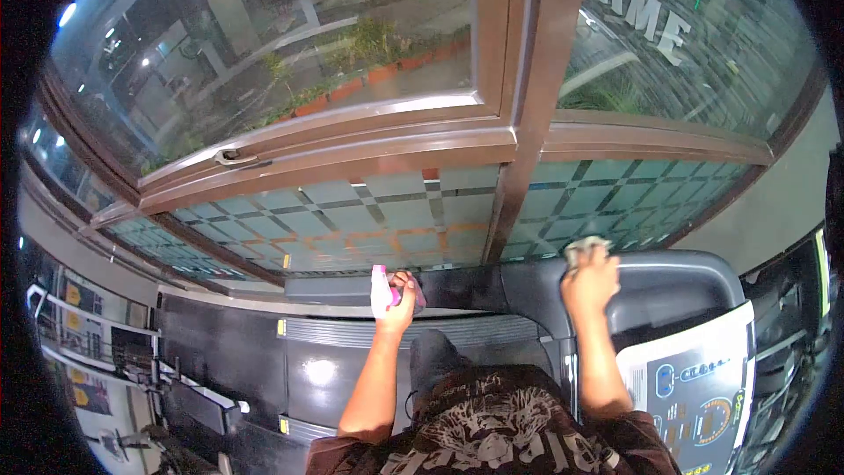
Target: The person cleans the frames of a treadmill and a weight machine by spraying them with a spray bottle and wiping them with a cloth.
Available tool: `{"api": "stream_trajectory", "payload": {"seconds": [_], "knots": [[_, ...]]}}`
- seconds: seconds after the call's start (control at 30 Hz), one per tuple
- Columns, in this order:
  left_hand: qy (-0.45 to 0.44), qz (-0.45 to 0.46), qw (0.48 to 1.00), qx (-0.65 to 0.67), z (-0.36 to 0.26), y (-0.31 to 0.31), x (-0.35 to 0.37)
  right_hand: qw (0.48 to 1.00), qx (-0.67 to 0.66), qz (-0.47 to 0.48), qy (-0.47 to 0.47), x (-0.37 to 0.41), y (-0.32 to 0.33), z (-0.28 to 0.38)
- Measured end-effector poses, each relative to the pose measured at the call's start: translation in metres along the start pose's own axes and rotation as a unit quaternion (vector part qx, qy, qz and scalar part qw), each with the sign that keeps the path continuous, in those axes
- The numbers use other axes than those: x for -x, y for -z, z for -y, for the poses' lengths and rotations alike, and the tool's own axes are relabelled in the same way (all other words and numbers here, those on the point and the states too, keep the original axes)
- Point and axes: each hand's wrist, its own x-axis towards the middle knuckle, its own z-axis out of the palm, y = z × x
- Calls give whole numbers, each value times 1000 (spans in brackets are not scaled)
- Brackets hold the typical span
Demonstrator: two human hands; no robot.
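Observation:
My left hand is wrapped round a white and pink bottle, held upright in front of the treadmill's dark side rail. My right hand grips a pale, crumpled cloth at the top of the treadmill's dark grey frame, near the corner by the window. The cloth shows above my fingers; the rest is hidden in my grip. Below and right of that hand is the console panel, with printed graphics and buttons.
Brown-framed windows rise just beyond the treadmill, with frosted, patterned panes below. A window handle sticks out at left. Ridged foot rails and a dark running belt lie at lower left. More gym equipment stands farther left.

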Motion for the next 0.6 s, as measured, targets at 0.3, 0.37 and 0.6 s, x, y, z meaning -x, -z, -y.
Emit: {"api": "stream_trajectory", "payload": {"seconds": [0.3, 0.37, 0.6], "knots": [[-1, -19, 998, 54, 1, -1, -3, 990, -138, -26, 12, -12, 33, -23], [-12, -23, 999, 46, 0, -1, -2, 980, -138, -141, -27, -35, 58, -82], [13, -30, 999, 20, -11, -1, -4, 925, 179, -182, -282, -59, 62, -202]]}}
